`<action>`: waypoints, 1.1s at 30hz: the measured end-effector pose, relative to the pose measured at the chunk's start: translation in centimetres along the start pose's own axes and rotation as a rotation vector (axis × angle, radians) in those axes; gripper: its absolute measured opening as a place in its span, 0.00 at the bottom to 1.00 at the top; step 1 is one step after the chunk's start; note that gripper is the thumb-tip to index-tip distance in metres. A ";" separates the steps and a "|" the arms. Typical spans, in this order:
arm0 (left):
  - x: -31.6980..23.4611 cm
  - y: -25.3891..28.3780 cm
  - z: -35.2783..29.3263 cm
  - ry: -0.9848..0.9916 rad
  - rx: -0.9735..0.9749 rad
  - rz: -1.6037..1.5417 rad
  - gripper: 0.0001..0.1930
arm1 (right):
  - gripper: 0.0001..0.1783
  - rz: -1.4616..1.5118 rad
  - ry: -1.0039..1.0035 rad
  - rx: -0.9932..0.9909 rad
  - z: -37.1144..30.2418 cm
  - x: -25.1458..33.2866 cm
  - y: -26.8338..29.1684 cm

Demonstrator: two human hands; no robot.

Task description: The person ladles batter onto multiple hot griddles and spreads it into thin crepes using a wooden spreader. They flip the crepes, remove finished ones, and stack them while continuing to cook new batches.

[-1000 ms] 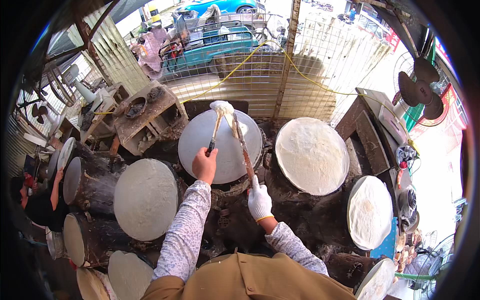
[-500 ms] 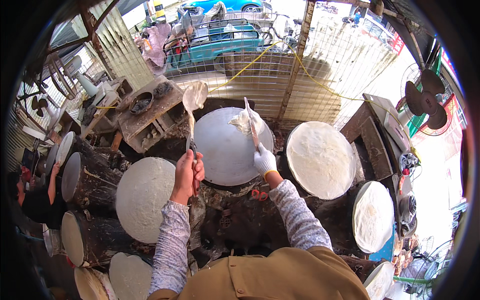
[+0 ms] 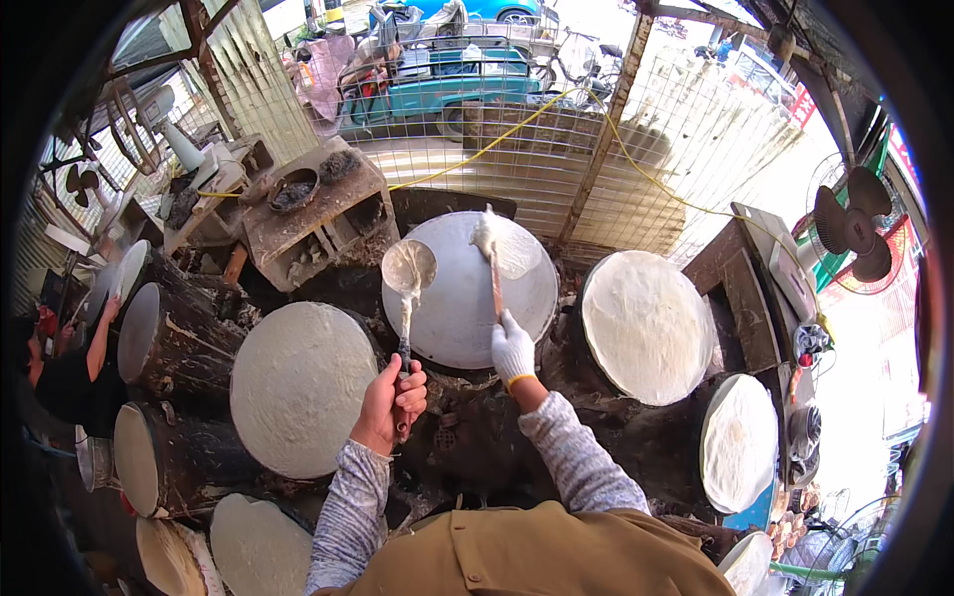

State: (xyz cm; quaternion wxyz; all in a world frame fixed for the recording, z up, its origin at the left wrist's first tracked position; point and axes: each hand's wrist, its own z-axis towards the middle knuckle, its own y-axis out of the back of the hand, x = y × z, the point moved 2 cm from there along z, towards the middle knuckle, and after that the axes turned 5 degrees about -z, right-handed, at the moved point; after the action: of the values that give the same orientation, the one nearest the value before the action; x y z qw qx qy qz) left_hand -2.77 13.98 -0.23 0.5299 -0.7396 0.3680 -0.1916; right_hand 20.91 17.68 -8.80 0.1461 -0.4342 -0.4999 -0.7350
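Observation:
My bare left hand (image 3: 390, 407) is closed round the dark handle of a ladle (image 3: 408, 266). The ladle's batter-coated bowl hangs over the left edge of a round grey griddle (image 3: 447, 323). In a white knit glove, my right hand (image 3: 513, 351) grips a thin-handled spreader (image 3: 496, 283), its head thick with pale batter. That head sits at the upper part of the griddle, beside a thin patch of batter (image 3: 522, 253). Pale, batter-covered rounds lie on the griddles to the left (image 3: 303, 389) and right (image 3: 648, 328) of this one.
More drum-mounted griddles ring me, one with a white sheet (image 3: 739, 439) at right. A wooden stand (image 3: 313, 214) and wire mesh fence (image 3: 556, 149) bound the far side. Fans stand at both sides, one (image 3: 853, 226) at right. Another person's arm (image 3: 103, 343) shows at far left.
My right hand has moved the spreader leftward, leaving a film of batter on the griddle. The ladle has come down and right, now over the griddle's left edge. The view has shifted slightly.

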 end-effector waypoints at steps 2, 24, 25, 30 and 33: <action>0.3 -0.9 0.2 0.028 0.065 -0.134 0.18 | 0.21 0.002 -0.002 0.048 2.2 1.0 -0.9; 1.4 -6.1 -9.0 0.077 0.327 -0.317 0.19 | 0.22 -0.023 -0.091 0.148 3.2 -2.5 4.9; 1.7 -6.0 -8.5 0.120 0.324 -0.411 0.19 | 0.22 -0.044 -0.047 0.142 3.2 -1.3 2.9; 2.7 -7.1 -9.1 0.138 0.444 -0.527 0.19 | 0.21 -0.012 0.042 0.244 4.2 1.6 3.4; 3.4 -7.8 -10.4 0.038 0.544 -0.409 0.19 | 0.22 0.000 0.015 0.129 7.7 -5.7 7.6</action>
State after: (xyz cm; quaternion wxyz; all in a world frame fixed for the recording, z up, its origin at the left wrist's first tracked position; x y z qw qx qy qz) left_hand -4.88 6.03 10.37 0.6516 -0.6258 0.1574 -0.3987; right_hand 32.91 19.56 -7.75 0.1775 -0.4182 -0.5452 -0.7045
